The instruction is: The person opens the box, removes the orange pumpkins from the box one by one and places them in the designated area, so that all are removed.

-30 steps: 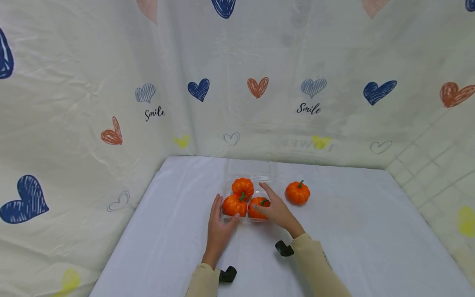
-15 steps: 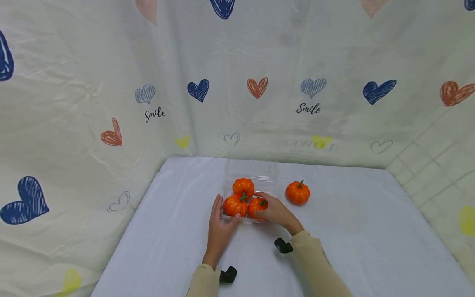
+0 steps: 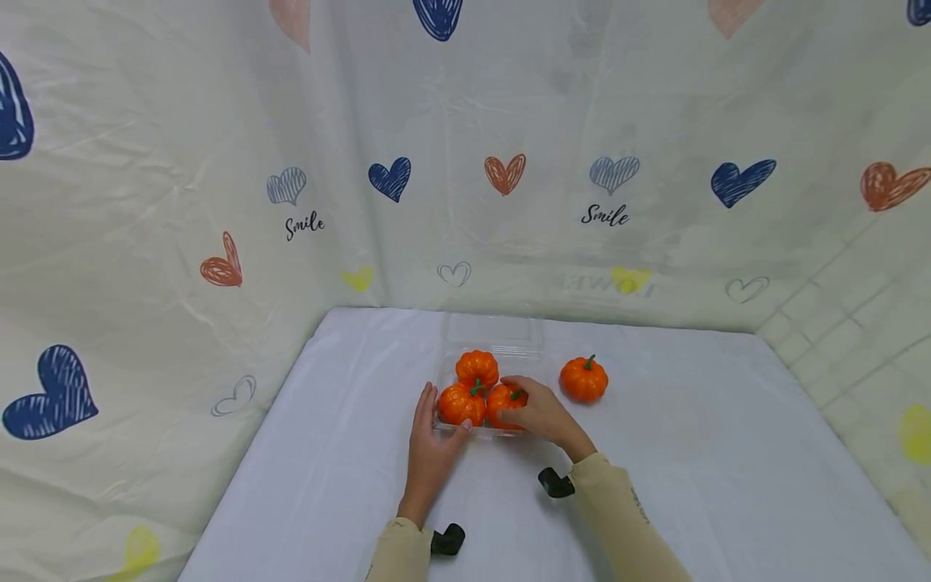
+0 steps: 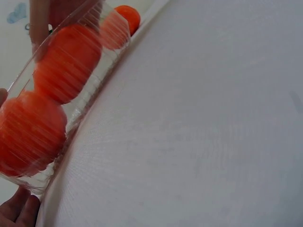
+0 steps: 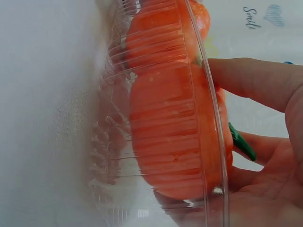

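A clear plastic clamshell box sits on the white table, holding three small orange pumpkins with green stems. My left hand holds its front left corner, fingers along the left side and thumb at the front. Beside that corner lie the front left pumpkin and, behind it, the back pumpkin. My right hand reaches in over the right side and grips the front right pumpkin, thumb and fingers around it. In the right wrist view its green stem points toward the palm.
Another orange pumpkin lies on the table to the right of the box. The box's clear lid lies folded back behind it. A pale curtain with printed hearts hangs behind the white table.
My right hand's spread fingers have come down and closed around the front right pumpkin, which shifted slightly. The left hand stays at the box corner.
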A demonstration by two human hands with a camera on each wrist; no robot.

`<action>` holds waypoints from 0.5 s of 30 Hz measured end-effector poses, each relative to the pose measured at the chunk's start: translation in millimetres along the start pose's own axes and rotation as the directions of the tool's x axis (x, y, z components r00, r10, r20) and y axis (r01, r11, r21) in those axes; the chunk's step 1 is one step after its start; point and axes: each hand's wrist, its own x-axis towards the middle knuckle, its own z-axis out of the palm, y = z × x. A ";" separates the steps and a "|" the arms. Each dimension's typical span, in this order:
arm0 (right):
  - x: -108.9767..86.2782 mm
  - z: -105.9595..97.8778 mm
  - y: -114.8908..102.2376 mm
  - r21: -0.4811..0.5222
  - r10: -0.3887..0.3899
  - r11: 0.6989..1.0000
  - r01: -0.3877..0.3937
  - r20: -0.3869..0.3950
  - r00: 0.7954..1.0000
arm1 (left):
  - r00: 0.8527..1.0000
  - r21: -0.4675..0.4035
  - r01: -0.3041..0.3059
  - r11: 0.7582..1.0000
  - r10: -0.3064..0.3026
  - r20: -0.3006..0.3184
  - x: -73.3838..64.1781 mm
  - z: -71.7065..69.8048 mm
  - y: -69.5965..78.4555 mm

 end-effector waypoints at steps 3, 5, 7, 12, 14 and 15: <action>-0.4 -0.5 0.6 0.001 -0.013 1.000 0.013 -0.022 1.000 | 1.000 0.008 0.005 1.000 -0.005 -0.001 0.4 0.3 0.3; -0.9 -1.1 0.2 0.002 -0.021 1.000 0.021 -0.037 0.999 | 1.000 0.015 0.011 1.000 -0.011 -0.001 0.5 0.6 0.4; -1.7 -1.7 -0.3 0.005 -0.027 1.000 0.027 -0.051 0.998 | 1.000 0.020 0.016 1.000 -0.016 -0.003 0.2 0.5 0.6; -4.0 -2.9 -1.5 0.027 -0.026 0.999 0.028 -0.083 0.996 | 1.000 0.024 0.009 1.000 -0.008 -0.009 -0.6 0.6 0.3; -5.5 -3.6 -2.1 0.042 -0.015 0.999 0.019 -0.097 0.995 | 1.000 0.022 0.004 1.000 -0.004 -0.011 -0.9 0.6 0.5; -6.6 -4.1 -2.5 0.048 -0.009 0.999 0.014 -0.104 0.995 | 1.000 0.023 0.001 1.000 -0.001 -0.011 -1.0 0.5 0.6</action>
